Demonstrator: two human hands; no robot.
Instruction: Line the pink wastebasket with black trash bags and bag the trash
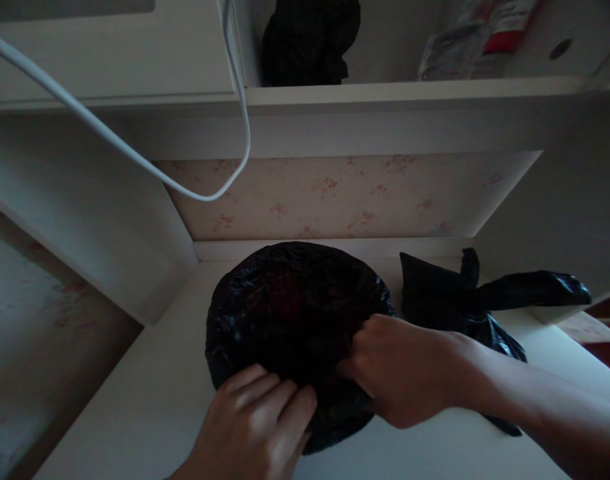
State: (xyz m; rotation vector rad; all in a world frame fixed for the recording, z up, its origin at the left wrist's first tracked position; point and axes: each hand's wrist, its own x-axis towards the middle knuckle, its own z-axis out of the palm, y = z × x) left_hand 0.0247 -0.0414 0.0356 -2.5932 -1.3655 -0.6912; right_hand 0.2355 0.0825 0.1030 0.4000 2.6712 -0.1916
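Observation:
A black plastic bag (295, 257) lines a round bin standing on the white surface, its mouth spread wide and folded over the rim. The bag hides the bin's own wall. At the near left of the rim, my left hand (262, 417) is closed on the bag's edge with curled fingers. My right hand (397, 367) is closed on the bag at the right side of the rim, its fingertips partly inside the opening. The inside is dark, with a faint reddish patch. Another black plastic bag (435, 293) lies crumpled to the right of the bin.
A white cable (135, 157) hangs in a loop at the upper left. Above the bin runs a white shelf (385, 93), bearing a black bundle (309, 43) and a red-and-white package (507, 33). Floral wallpaper (325, 200) covers the back wall between white side panels.

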